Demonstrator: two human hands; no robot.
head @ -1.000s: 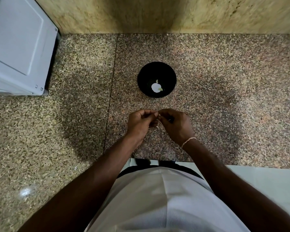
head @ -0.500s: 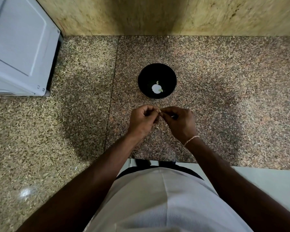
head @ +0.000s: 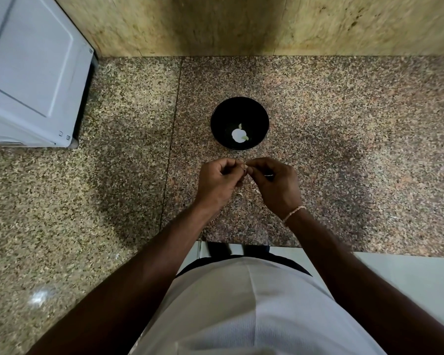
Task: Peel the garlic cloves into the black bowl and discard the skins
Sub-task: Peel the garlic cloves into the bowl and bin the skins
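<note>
**Garlic clove mid-peel, near the worktop's front edge**

Garlic clove (head: pixel 244 168), barely visible, is pinched between my left hand (head: pixel 219 183) and right hand (head: pixel 277 184), just short of the black bowl (head: pixel 260 108). I should strip skin in small pulls, holding the clove firmly.

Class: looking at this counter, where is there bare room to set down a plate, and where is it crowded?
Bare granite lies right of the black bowl, and left of it up to the white appliance. Crowded: between bowl and counter edge, where both hands work over skin scraps.

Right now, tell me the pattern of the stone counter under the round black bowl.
Speckled brown, tan and black granite counter, clearest in the head view.
</note>
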